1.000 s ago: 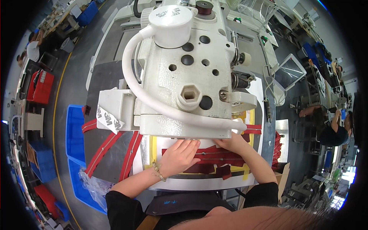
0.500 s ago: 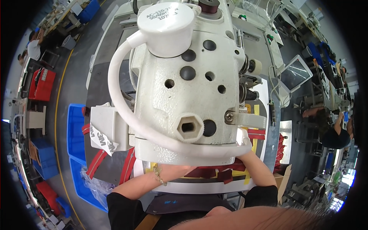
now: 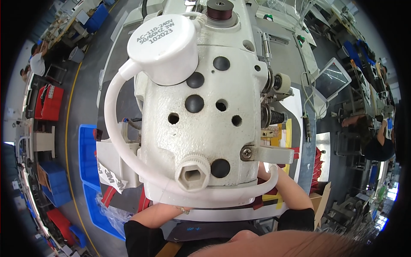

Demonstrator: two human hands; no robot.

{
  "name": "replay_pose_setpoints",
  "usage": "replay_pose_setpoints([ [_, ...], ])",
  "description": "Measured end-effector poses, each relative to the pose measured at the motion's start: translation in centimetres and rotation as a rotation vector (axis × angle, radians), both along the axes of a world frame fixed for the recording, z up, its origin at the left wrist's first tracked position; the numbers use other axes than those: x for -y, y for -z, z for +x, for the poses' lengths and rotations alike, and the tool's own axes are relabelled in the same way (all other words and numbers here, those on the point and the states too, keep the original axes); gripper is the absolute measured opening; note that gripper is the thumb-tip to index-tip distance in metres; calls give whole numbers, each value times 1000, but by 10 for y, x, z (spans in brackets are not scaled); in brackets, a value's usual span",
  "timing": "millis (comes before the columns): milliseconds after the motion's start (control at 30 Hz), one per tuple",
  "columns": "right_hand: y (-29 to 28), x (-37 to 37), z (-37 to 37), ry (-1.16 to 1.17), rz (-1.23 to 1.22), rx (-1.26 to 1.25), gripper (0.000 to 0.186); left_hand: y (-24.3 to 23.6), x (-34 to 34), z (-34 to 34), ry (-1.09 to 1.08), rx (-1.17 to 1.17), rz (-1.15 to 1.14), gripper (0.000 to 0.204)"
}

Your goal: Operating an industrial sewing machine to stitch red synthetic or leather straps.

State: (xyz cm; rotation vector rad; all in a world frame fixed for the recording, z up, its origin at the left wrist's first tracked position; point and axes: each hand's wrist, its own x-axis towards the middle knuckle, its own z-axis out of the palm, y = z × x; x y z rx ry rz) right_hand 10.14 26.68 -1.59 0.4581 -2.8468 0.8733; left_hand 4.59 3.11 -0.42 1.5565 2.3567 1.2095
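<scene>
Head has dropped closer — the white sewing machine head (image 3: 205,115) now fills the view and covers both hands, which a second ago lay flat on the red strips (image 3: 263,201). Only forearms show; grip cannot be told. Strips remain under the machine, on the table (image 3: 299,141) — work is at the needle.

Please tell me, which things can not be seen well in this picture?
- Head view: both hands and what they touch, hidden under the white sewing machine head; only the left forearm and right forearm show.
- Needle area: covered by the same machine.
- Red strips: mostly covered.
- Distant workbenches: too small.
</scene>
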Motion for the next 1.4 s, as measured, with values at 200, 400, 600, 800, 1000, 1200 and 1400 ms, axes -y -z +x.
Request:
replay_pose_setpoints([
  [200, -4, 2, -5, -12, -45, 43, 37, -8, 4, -6, 79, 74, -26, 30],
  [400, -8, -3, 1, 7, -15, 14, 41, -8, -6, -6, 36, 0, -14, 25],
  [600, -9, 5, -5, -25, 16, 23, 39, -3, -2, -1, 38, -17, -54, 25],
  [800, -4, 7, -7, -101, 43, -64, 36, 0, 8, -3, 78, -36, -77, 25],
  [1000, -31, 18, -17, -121, 36, -118, 33, 5, 29, -25, 56, -57, -104, 25],
  [1200, -49, 29, -29, -11, 122, -350, 27, 9, 45, -52, 13, -70, -123, 25],
  [1400, -32, 26, -26, -78, 137, -328, 22, 11, 36, -60, 26, -80, -140, 25],
])
